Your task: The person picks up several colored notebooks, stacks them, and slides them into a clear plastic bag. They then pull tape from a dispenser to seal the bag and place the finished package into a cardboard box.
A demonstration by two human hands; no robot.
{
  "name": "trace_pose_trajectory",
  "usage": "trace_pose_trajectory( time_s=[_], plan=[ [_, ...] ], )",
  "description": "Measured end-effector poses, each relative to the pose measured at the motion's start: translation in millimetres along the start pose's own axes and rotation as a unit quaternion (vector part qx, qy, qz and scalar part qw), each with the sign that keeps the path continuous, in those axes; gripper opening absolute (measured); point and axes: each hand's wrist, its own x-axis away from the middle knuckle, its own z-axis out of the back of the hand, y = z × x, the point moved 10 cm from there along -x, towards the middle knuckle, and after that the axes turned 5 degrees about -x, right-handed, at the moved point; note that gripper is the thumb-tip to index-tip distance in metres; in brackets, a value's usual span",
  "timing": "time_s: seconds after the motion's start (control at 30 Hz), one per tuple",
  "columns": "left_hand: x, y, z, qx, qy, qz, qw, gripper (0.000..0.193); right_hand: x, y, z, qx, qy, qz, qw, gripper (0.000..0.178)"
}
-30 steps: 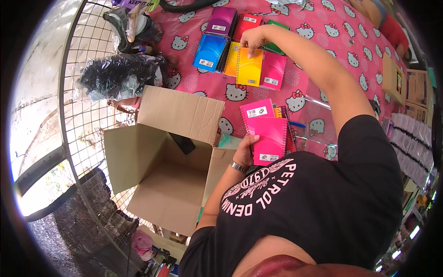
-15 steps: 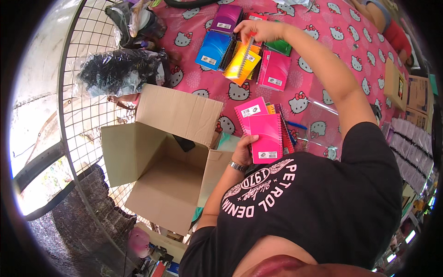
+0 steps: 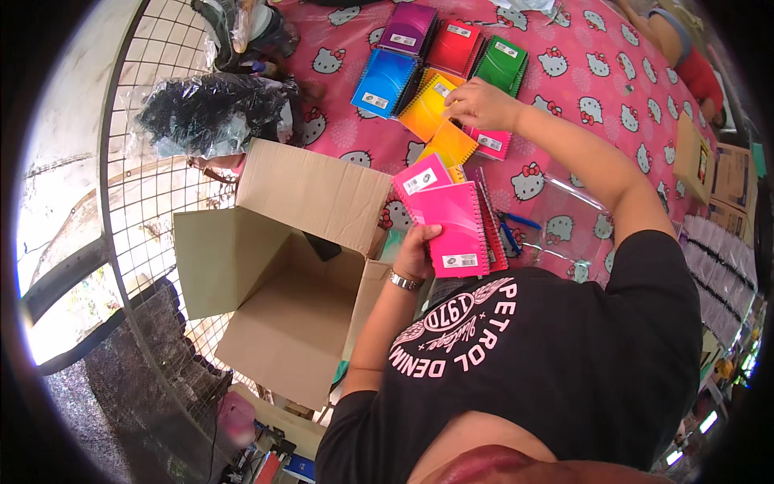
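Observation:
My left hand [image 3: 415,252] is closed on a fanned bundle of spiral notebooks, with a pink notebook [image 3: 451,222] on top and a red notebook [image 3: 494,246] showing at its edge. My right hand [image 3: 484,105] pinches a yellow-orange notebook [image 3: 449,145] by its upper end; the notebook's lower end meets the top of the bundle. Under and around that hand lie piles of notebooks: a yellow notebook [image 3: 426,105], a blue notebook [image 3: 384,82], a purple notebook [image 3: 409,29], a red notebook [image 3: 455,47], a green notebook [image 3: 500,66] and a partly covered pink notebook [image 3: 493,143].
An open cardboard box [image 3: 298,323] stands at my left. Blue-handled pliers [image 3: 516,227] and a clear plastic sheet [image 3: 572,218] lie on the pink patterned tablecloth [image 3: 592,113]. A plastic-wrapped black bundle [image 3: 218,117] sits by the wire grid. Another person's arm [image 3: 697,73] shows far right.
My right hand has drawn the yellow-orange notebook off the pile and nearer to me, toward the bundle. The red and green notebooks are now uncovered. My left hand keeps its hold.

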Motion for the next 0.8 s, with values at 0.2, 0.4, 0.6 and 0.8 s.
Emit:
trace_pose_trajectory(
  time_s=[0.2,0.4,0.6,0.8],
  plan=[
    [13,-14,-1,0.003,0.043,0.002,0.999,0.046,15,-5,-26,0.096,-0.015,-0.204,0.974,0.062],
    [14,-1,-2,-0.038,0.055,-0.022,0.998,0.041,-13,42,1,-0.076,-0.151,-0.243,0.955,0.051],
    [10,12,-12,-0.067,0.063,-0.045,0.995,0.041,-126,20,43,0.150,-0.018,-0.112,0.982,0.073],
    [-1,26,-20,-0.136,0.063,-0.067,0.986,0.033,-196,2,-6,0.306,-0.172,-0.048,0.935,0.055]
  ],
)
